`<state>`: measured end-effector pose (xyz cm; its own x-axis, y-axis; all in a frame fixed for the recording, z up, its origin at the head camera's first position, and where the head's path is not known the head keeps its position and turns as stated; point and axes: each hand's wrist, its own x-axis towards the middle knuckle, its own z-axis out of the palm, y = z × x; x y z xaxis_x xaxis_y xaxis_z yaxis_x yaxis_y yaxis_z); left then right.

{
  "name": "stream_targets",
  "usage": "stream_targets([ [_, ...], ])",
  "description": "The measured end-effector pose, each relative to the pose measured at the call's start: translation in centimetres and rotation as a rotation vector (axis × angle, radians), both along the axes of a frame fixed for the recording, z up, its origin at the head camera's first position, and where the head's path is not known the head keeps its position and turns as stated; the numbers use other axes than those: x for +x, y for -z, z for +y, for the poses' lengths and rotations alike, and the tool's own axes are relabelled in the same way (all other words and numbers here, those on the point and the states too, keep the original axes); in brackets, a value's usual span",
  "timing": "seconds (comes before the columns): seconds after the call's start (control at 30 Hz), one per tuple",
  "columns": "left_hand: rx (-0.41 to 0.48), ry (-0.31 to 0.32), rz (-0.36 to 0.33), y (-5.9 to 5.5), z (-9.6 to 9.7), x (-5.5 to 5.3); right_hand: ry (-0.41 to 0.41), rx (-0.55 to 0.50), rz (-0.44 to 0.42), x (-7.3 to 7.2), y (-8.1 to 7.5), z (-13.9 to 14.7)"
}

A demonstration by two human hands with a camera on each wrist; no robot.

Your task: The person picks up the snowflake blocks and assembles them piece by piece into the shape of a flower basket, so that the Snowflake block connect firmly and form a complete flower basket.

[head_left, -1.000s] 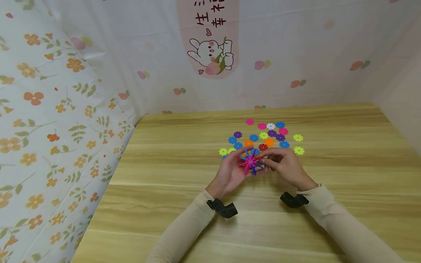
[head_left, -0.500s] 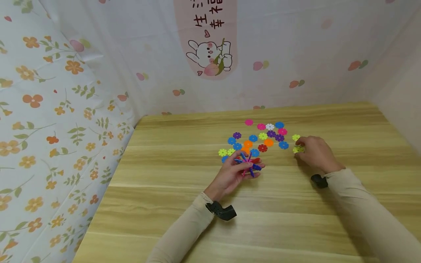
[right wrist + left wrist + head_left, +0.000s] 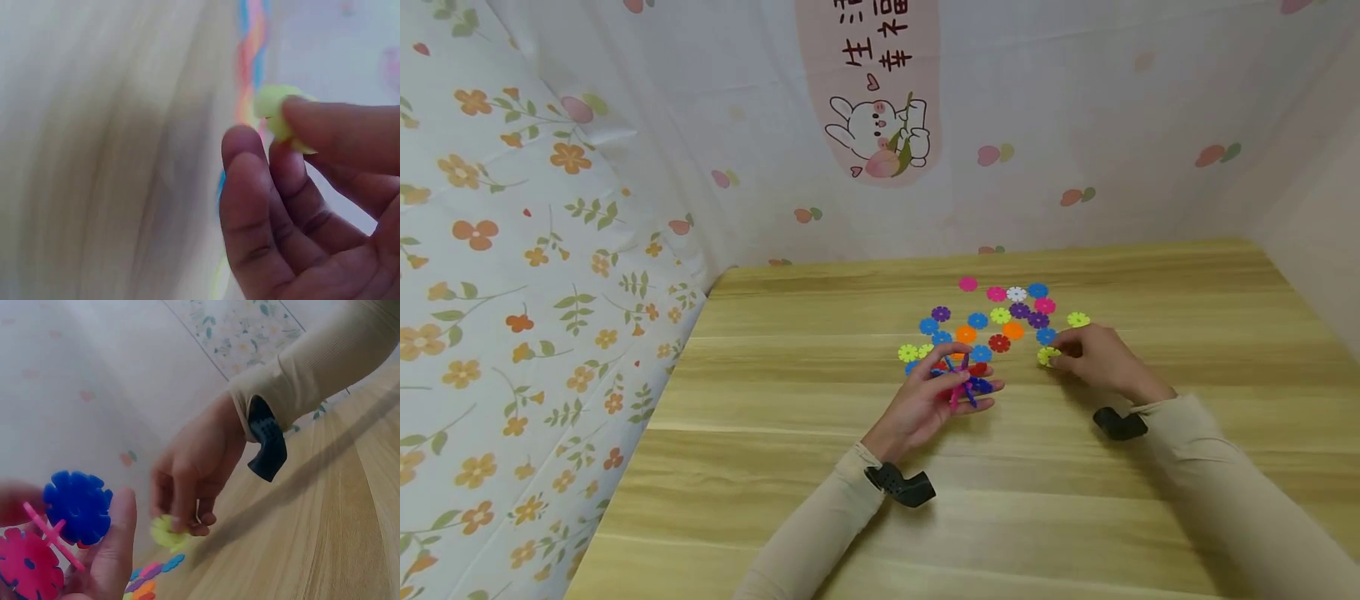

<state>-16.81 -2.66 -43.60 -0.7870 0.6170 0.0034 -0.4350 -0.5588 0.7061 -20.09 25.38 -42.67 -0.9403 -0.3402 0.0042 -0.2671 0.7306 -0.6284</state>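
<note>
My left hand (image 3: 921, 408) holds a spiky cluster of interlocked notched plastic discs (image 3: 960, 385), its thumb across it. In the left wrist view a blue disc (image 3: 77, 507) and a pink disc (image 3: 30, 564) face the camera, with another pink one edge-on between them. To the right, my right hand (image 3: 1097, 360) pinches a yellow-green notched disc (image 3: 1047, 357) between thumb and fingers. That same yellow-green disc (image 3: 275, 106) looks blurred in the right wrist view, partly covered by the thumb.
Several loose discs lie flat beyond the hands on the wooden table (image 3: 775, 467), among them a white disc (image 3: 1017, 294), a red disc (image 3: 999, 343) and a second yellow-green disc (image 3: 1078, 319). Behind the table hangs a printed cloth (image 3: 1037, 108); a floral cloth (image 3: 550, 275) hangs at left.
My right hand left the cluster, reached right to the yellow-green discs and now comes back leftward with one. The left hand keeps the cluster, its thumb now laid over it.
</note>
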Motion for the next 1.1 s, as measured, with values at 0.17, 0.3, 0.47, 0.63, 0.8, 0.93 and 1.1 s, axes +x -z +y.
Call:
stream_targets([
  [0.17,-0.024,0.010,-0.041,-0.1,-0.2,-0.2,-0.034,-0.281,-0.062,1.6,-1.7,-3.6],
  [0.3,-0.053,-0.030,-0.039,-0.1,-0.1,-0.2,-0.075,-0.437,-0.021,2.7,-3.3,-6.0],
  [0.47,-0.077,-0.051,-0.008,0.0,0.0,-0.1,-0.062,-0.357,0.108,3.4,-3.9,-7.7],
  [0.63,-0.113,-0.077,0.064,0.1,0.0,-0.1,-0.010,-0.249,0.178,3.8,-3.8,-8.4],
  [0.8,-0.198,-0.091,0.110,0.1,0.0,-0.1,-0.034,-0.203,0.244,4.0,-3.9,-8.7],
  [0.93,-0.295,-0.085,0.167,0.0,0.0,0.0,-0.056,-0.186,0.266,4.0,-3.8,-8.9],
  [1.1,-0.415,-0.108,0.244,0.1,0.3,0.3,-0.074,-0.150,0.293,4.2,-3.3,-8.9],
])
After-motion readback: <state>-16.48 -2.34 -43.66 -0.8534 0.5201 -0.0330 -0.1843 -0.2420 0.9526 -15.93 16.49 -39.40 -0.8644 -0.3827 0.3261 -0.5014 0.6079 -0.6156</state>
